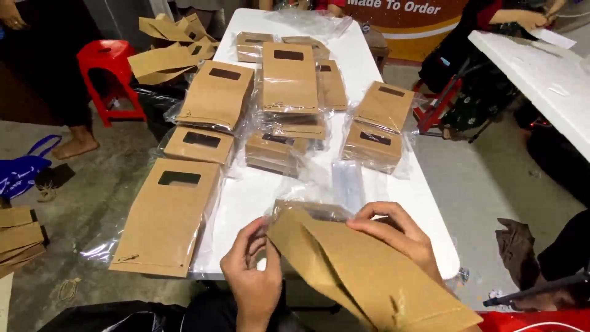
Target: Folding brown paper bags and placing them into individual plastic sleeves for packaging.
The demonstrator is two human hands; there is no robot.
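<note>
Both my hands on a brown paper bag at the near edge of the bench.

My left hand (252, 276) has its fingers pinched on the near-left corner of the brown paper bag (369, 273); my right hand (399, 237) grips its far edge where clear plastic wrap (307, 211) bunches, perhaps half off. Wrapped stacks of bags (289, 92) cover the white bench (362, 58) farther away.

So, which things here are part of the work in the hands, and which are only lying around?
Part of the work:
- brown paper bag, held by left hand and right hand
- its clear plastic sleeve, at the bag's top end
- stacks of wrapped bags on the white table

Lying around:
- red stool
- blue bag on the floor
- dark cloth
</note>
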